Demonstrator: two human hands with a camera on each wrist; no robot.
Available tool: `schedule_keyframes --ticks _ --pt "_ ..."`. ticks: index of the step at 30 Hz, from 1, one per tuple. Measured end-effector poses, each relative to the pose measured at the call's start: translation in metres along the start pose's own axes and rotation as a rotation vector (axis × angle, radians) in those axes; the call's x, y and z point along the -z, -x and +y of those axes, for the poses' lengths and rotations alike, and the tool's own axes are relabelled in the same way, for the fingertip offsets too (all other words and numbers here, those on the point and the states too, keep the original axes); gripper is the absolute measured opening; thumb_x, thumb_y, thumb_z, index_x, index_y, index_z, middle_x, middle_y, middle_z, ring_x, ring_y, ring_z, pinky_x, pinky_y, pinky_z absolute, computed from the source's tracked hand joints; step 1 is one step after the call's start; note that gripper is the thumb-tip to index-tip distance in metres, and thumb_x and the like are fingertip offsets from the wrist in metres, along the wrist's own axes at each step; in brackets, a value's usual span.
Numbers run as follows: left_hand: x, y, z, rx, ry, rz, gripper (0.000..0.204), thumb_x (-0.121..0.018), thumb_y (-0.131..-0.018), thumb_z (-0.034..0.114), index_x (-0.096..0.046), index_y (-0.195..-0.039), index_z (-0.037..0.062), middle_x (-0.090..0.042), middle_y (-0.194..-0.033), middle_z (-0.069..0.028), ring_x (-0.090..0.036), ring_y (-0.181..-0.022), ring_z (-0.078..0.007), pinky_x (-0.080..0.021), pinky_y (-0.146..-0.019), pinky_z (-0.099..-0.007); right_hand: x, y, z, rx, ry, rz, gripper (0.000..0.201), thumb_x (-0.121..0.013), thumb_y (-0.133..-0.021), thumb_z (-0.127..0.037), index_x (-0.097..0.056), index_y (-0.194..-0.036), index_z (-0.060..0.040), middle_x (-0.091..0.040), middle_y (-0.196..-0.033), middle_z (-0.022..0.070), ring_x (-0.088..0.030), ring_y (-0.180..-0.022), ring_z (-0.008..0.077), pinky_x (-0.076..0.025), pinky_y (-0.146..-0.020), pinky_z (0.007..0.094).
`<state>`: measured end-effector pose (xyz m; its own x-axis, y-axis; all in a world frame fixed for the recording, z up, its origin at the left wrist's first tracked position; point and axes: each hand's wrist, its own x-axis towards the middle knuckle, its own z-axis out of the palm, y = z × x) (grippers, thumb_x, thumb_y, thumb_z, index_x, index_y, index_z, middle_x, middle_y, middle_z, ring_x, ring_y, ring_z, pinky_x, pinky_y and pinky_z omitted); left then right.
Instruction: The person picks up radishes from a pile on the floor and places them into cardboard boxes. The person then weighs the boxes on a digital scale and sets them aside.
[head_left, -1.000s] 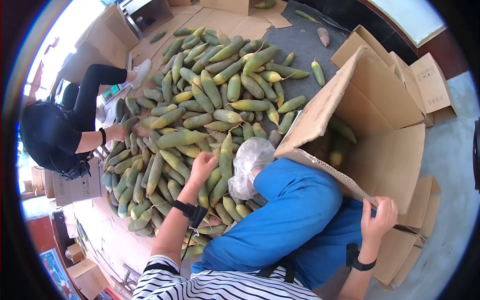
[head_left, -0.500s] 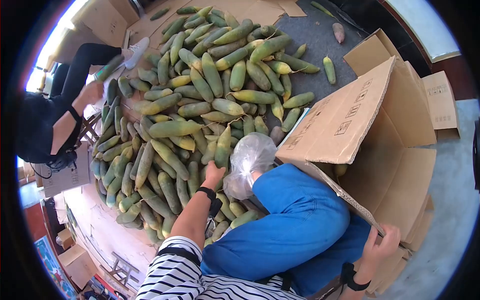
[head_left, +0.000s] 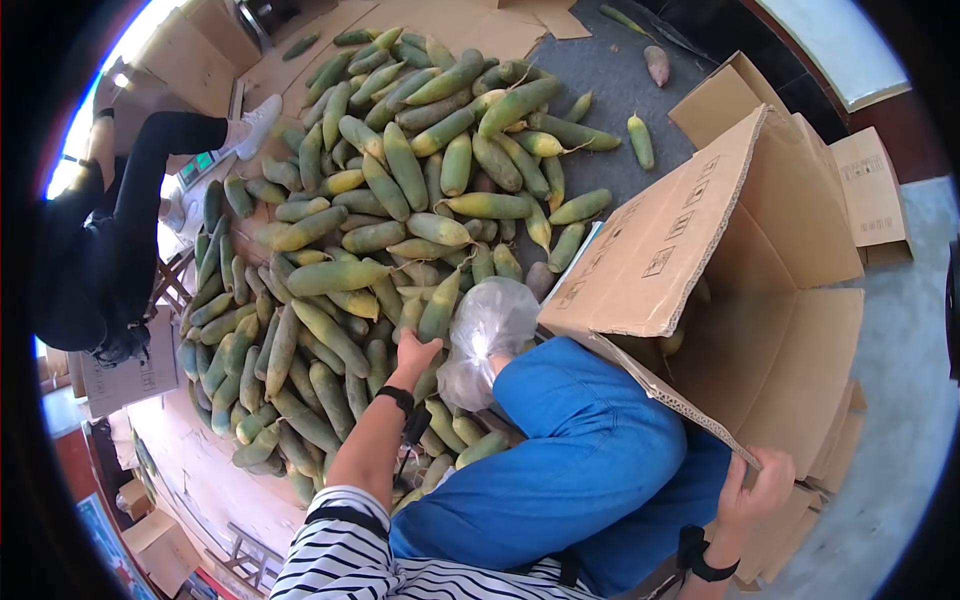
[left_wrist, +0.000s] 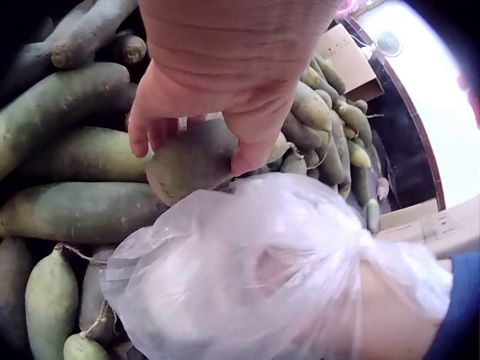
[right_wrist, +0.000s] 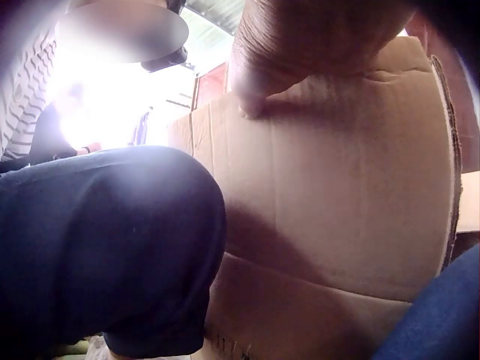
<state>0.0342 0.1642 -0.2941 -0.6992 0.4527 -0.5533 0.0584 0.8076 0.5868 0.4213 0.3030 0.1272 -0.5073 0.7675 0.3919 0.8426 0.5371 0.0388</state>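
Observation:
My left hand (head_left: 414, 357) reaches into a large heap of green radishes (head_left: 370, 238). In the left wrist view, thumb and fingers of that hand (left_wrist: 225, 60) curl round the end of one green radish (left_wrist: 191, 163), just behind a plastic bag (left_wrist: 232, 270) wrapped over a foot. My right hand (head_left: 760, 487) grips the near edge of a big open cardboard box (head_left: 800, 370), which leans on its side toward my knees. The right wrist view has the thumb of this hand (right_wrist: 315, 45) against the box flap (right_wrist: 337, 180). Deep inside the box, some radishes show partly.
My bent legs in blue trousers (head_left: 560, 430) fill the space between heap and box. Another person in black (head_left: 80, 260) sits at the left beside a scale (head_left: 200, 165). Loose radishes lie at the far right of the floor, near more cardboard boxes (head_left: 868, 190).
My left hand came down from above the heap onto a radish and now grips it. The right hand stays on the box edge. The other person lifted a radish away to the left.

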Motion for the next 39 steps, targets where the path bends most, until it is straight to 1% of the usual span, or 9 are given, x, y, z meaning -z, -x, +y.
schedule_keyframes --ticks 3,5,9,15,19,22,27,33,39 --pt "0.016 -0.007 -0.017 0.119 0.334 -0.196 0.066 -0.080 -0.068 0.033 -0.052 -0.112 -0.0073 -0.064 -0.095 -0.0129 -0.063 -0.086 -0.0240 -0.051 -0.077 -0.0322 -0.003 0.000 0.001 0.016 0.014 0.041 0.025 -0.068 -0.083 -0.027 -0.056 -0.087 -0.0055 -0.056 -0.077 0.0095 -0.053 -0.070 0.0314 -0.040 -0.064 0.0406" --pt "0.064 0.052 0.049 0.207 0.527 -0.217 0.055 -0.077 -0.076 0.024 -0.051 -0.114 -0.0060 -0.062 -0.098 -0.0094 -0.061 -0.089 -0.0189 -0.050 -0.077 -0.0307 -0.002 -0.002 0.001 0.045 0.011 0.034 0.024 -0.070 -0.080 -0.026 -0.056 -0.086 -0.0065 -0.057 -0.078 0.0088 -0.054 -0.070 0.0311 -0.040 -0.064 0.0402" --pt "0.107 0.100 0.065 -0.196 0.639 -0.158 0.044 -0.072 -0.081 0.011 -0.050 -0.116 -0.0014 -0.059 -0.106 -0.0080 -0.056 -0.099 -0.0145 -0.046 -0.086 -0.0289 0.001 -0.007 0.001 0.069 -0.045 0.051 0.025 -0.075 -0.074 -0.022 -0.056 -0.082 -0.0077 -0.058 -0.075 0.0077 -0.056 -0.069 0.0287 -0.041 -0.063 0.0391" --pt "0.185 0.203 0.238 -0.876 0.627 -0.082 0.060 -0.075 -0.072 0.014 -0.047 -0.123 0.0004 -0.054 -0.116 -0.0089 -0.054 -0.105 -0.0183 -0.043 -0.094 -0.0328 0.002 -0.007 0.001 0.074 -0.077 0.108 0.026 -0.076 -0.073 -0.023 -0.056 -0.078 -0.0080 -0.057 -0.073 0.0060 -0.055 -0.068 0.0266 -0.041 -0.063 0.0378" --pt "0.174 0.241 0.329 -1.298 0.313 -0.028 0.060 -0.075 -0.073 0.015 -0.047 -0.123 -0.0013 -0.055 -0.115 -0.0132 -0.055 -0.108 -0.0246 -0.044 -0.095 -0.0365 0.001 -0.004 -0.002 0.061 -0.040 0.122 0.024 -0.074 -0.076 -0.024 -0.056 -0.079 -0.0084 -0.057 -0.074 0.0061 -0.055 -0.069 0.0274 -0.041 -0.064 0.0384" --pt "0.140 0.245 0.357 -1.314 0.426 -0.220 0.055 -0.075 -0.078 0.016 -0.049 -0.124 0.0005 -0.054 -0.115 -0.0132 -0.054 -0.109 -0.0252 -0.044 -0.095 -0.0365 -0.001 0.002 -0.002 0.048 -0.016 0.121 0.022 -0.072 -0.078 -0.024 -0.056 -0.081 -0.0080 -0.058 -0.076 0.0070 -0.055 -0.071 0.0286 -0.041 -0.066 0.0395" --pt "0.122 0.212 0.304 -1.119 0.500 -0.058 0.045 -0.073 -0.083 0.016 -0.053 -0.121 0.0019 -0.057 -0.113 -0.0117 -0.057 -0.107 -0.0238 -0.047 -0.090 -0.0367 -0.001 0.007 -0.002 0.037 -0.009 0.092 0.024 -0.071 -0.080 -0.025 -0.056 -0.082 -0.0075 -0.058 -0.077 0.0074 -0.055 -0.072 0.0291 -0.041 -0.067 0.0402" --pt "0.115 0.106 0.137 -0.743 -0.258 -0.010 0.038 -0.071 -0.078 0.015 -0.054 -0.109 0.0015 -0.057 -0.109 -0.0179 -0.057 -0.102 -0.0356 -0.048 -0.089 -0.0406 -0.004 0.009 -0.002 0.060 0.002 0.071 0.023 -0.071 -0.081 -0.025 -0.056 -0.083 -0.0064 -0.058 -0.078 0.0085 -0.055 -0.072 0.0303 -0.042 -0.065 0.0415" --pt "0.143 0.002 0.054 -0.646 -0.837 0.378 0.048 -0.062 -0.075 0.012 -0.053 -0.121 0.0004 -0.045 -0.138 -0.0202 -0.042 -0.128 -0.0348 -0.036 -0.102 -0.0486 -0.003 0.013 0.005 0.033 0.022 0.029 0.024 -0.068 -0.084 -0.025 -0.057 -0.086 -0.0043 -0.059 -0.080 0.0103 -0.055 -0.074 0.0326 -0.042 -0.067 0.0412"
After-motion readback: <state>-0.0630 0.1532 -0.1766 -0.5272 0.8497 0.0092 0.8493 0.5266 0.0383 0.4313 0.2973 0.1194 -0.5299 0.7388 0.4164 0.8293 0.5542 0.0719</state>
